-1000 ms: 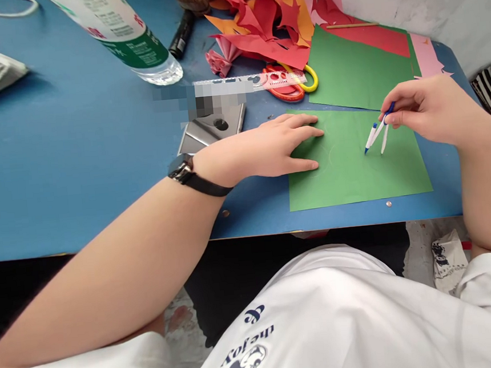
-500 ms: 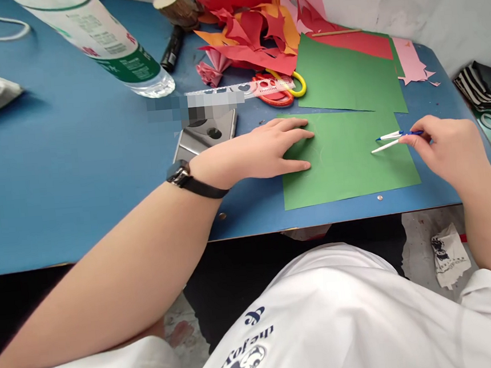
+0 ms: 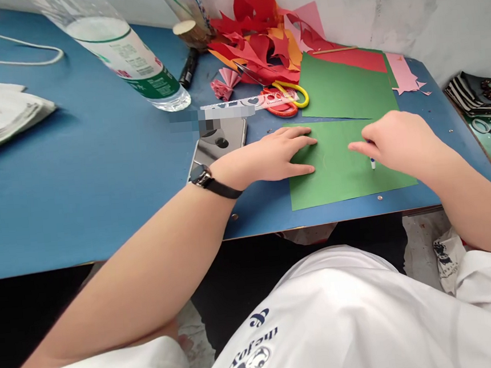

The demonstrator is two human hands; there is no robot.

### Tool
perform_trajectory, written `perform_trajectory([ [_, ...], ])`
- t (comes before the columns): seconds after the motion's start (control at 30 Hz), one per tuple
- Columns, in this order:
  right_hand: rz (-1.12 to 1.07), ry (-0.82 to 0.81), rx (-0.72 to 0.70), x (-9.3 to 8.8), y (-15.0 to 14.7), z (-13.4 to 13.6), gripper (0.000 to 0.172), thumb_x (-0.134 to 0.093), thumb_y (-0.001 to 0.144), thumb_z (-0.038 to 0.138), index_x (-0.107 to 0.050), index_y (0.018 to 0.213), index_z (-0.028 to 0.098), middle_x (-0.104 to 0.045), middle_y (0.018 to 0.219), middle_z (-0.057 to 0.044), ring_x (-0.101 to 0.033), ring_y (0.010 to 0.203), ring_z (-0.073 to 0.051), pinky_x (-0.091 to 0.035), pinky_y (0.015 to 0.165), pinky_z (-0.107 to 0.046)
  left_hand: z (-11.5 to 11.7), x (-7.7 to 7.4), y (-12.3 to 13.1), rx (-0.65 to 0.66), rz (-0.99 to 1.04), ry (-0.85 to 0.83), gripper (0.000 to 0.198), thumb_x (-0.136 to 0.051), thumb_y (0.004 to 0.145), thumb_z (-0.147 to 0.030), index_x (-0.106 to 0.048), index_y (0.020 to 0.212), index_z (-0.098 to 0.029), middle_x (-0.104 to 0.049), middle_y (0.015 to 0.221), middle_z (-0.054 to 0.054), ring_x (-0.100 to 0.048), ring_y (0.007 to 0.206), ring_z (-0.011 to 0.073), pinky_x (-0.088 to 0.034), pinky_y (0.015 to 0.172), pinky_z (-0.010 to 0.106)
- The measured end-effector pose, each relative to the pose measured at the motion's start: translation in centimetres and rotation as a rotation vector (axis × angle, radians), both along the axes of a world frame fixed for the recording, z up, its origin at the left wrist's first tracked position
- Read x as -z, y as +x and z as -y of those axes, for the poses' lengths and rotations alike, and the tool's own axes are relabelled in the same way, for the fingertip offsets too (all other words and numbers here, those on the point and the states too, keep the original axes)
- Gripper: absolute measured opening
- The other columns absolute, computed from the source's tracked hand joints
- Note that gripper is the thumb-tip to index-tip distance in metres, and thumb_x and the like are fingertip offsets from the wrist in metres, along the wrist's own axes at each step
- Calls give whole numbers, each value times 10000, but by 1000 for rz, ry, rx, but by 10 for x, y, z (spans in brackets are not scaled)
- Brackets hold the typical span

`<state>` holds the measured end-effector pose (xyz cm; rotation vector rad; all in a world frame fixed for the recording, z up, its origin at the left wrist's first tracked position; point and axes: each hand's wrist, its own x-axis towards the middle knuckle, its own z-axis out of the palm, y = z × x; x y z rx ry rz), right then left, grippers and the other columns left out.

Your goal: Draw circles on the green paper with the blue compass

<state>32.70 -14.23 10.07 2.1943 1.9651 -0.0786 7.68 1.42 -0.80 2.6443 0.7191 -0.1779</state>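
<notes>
My left hand lies with its fingers spread on the left part of a green sheet of paper, a black watch on its wrist. A faint curved line shows on the sheet by the fingertips. Above the right part of the sheet, my right hand is closed with its thumb stretched out to the left. From under it the short end of a slim blue-and-white pen points down at the paper; the rest is hidden by the hand.
Behind lie a second green sheet, scissors, a clear stencil ruler and red paper scraps. A grey phone is left of the sheet, with a water bottle beyond. A cloth bundle lies far left.
My right hand has moved left over the green sheet and turned over. The pen and the white stick beside it pointed left before; now one short end points down. My left hand stays on the sheet.
</notes>
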Motion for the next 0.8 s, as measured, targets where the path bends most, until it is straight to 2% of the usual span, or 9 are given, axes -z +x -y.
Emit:
perform_trajectory([
  [0.13, -50, 1, 190, -5, 2, -39, 639, -653, 1276, 577, -573, 738, 243, -546, 700, -69, -496, 736, -222, -355, 795, -402, 1, 1, 2, -3, -8, 0, 981, -592, 1138, -778, -570, 1945, -221, -344, 2167, 157, -338, 2015, 441, -271, 1672, 604],
  [0.23, -80, 39, 320, -3, 14, -45, 667, -589, 1302, 605, -497, 739, 261, -492, 685, -65, -459, 735, -226, -367, 814, -415, 3, 0, 2, -4, -12, -11, 980, -590, 1147, -764, -561, 1956, -212, -343, 2167, 155, -337, 2008, 453, -276, 1669, 611],
  [0.37, -81, 94, 377, 1, 24, -27, 692, -481, 1317, 643, -424, 733, 277, -458, 685, -77, -417, 744, -237, -331, 811, -430, 4, -2, 3, -2, -4, -24, 979, -604, 1146, -750, -563, 1956, -200, -335, 2169, 154, -325, 2009, 471, -264, 1671, 626],
  [0.6, -119, 150, 348, 9, 19, 26, 644, -699, 1207, 542, -439, 685, 268, -457, 618, -62, -358, 680, -227, -241, 744, -442, 1, 1, 1, 1, 17, -21, 976, -594, 1146, -770, -574, 1952, -220, -341, 2169, 143, -320, 2013, 467, -269, 1669, 637],
  [0.7, -99, 133, 371, 11, 34, 42, 618, -770, 1177, 575, -506, 708, 269, -539, 638, -71, -402, 679, -231, -265, 736, -436, 0, 1, 0, 0, 14, -20, 978, -607, 1149, -774, -576, 1951, -215, -344, 2168, 149, -326, 2011, 463, -273, 1669, 638],
  [0.8, -65, 108, 356, 13, 62, 44, 561, -818, 1158, 577, -594, 745, 271, -621, 683, -93, -448, 692, -242, -309, 728, -441, 0, 1, -2, -3, 24, -17, 922, -618, 1174, -741, -582, 1945, -237, -355, 2169, 139, -335, 2011, 442, -275, 1667, 645],
])
